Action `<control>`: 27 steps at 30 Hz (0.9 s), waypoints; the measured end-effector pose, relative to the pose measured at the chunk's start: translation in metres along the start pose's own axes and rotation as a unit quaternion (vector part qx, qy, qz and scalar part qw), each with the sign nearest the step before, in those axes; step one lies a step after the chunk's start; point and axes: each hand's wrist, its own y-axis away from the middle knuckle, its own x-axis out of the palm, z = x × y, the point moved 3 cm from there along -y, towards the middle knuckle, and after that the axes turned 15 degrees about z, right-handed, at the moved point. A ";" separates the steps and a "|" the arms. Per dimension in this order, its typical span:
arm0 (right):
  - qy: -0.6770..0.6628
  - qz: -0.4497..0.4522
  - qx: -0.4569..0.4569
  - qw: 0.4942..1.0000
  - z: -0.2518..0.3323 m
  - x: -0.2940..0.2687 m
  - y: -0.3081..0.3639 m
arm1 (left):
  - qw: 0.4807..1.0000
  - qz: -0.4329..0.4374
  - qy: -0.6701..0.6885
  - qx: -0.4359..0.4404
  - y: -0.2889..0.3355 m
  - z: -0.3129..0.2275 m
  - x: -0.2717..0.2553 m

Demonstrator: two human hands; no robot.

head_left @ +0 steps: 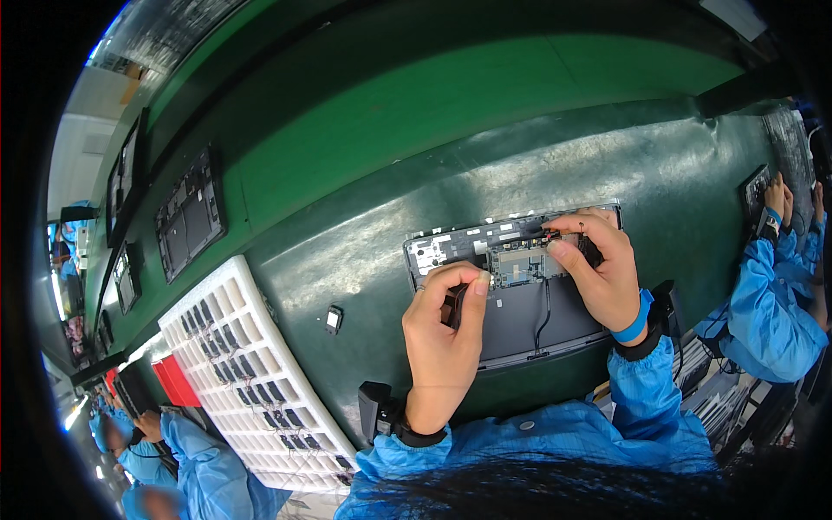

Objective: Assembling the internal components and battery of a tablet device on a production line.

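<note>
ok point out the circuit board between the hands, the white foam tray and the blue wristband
Circuit board (520, 267): head view, on the middle of its face.
White foam tray (282, 340): head view, on its right rim.
Blue wristband (639, 319): head view, on the middle of the band.

Electronics assembly workshop, by look: long green table (347, 208); opened laptop base (511, 325), bare circuit board (520, 269), at near edge; gridded white foam tray (288, 360) farther left; blue-smocked workers (767, 316) toward left and right ends.
</note>
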 end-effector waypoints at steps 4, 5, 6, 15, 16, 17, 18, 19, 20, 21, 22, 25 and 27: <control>-0.040 -0.010 0.004 0.999 -0.004 0.000 0.003 | 0.997 0.022 0.047 -0.050 -0.001 -0.009 -0.009; -0.070 -0.012 0.011 0.997 -0.006 -0.001 0.004 | 0.997 0.048 0.040 -0.051 -0.003 -0.011 -0.010; -0.070 -0.013 0.011 0.997 -0.008 0.000 0.005 | 0.995 0.074 0.035 -0.054 -0.004 -0.012 -0.010; -0.053 -0.021 -0.050 0.997 -0.010 -0.001 0.002 | 0.992 0.115 -0.038 -0.022 -0.007 -0.011 -0.017; -0.044 -0.019 -0.059 0.997 -0.010 -0.001 0.002 | 0.992 0.115 -0.038 -0.022 -0.008 -0.011 -0.016; -0.035 -0.018 -0.068 0.997 -0.009 -0.001 0.002 | 0.992 0.112 -0.060 -0.008 -0.009 -0.012 -0.016; -0.034 -0.019 -0.068 0.997 -0.009 -0.001 0.003 | 0.991 0.109 -0.081 0.005 -0.010 -0.013 -0.016; -0.042 -0.016 -0.066 0.997 -0.010 0.000 0.003 | 0.991 0.110 -0.081 0.005 -0.010 -0.015 -0.016; -0.049 -0.014 -0.063 0.997 -0.011 0.000 0.004 | 0.990 0.108 -0.094 0.001 -0.011 -0.016 -0.015; -0.050 -0.014 -0.063 0.997 -0.011 0.000 0.004 | 0.988 0.106 -0.108 -0.004 -0.011 -0.017 -0.015; -0.047 -0.010 -0.068 0.997 -0.010 0.001 0.003 | 0.988 0.106 -0.108 -0.005 -0.010 -0.016 -0.015; -0.038 -0.005 -0.077 0.996 -0.010 0.001 0.003 | 0.986 0.099 -0.136 0.007 -0.010 -0.012 -0.012; -0.032 -0.005 -0.080 0.996 -0.010 0.001 0.002 | 0.981 0.091 -0.172 0.010 -0.010 -0.011 -0.010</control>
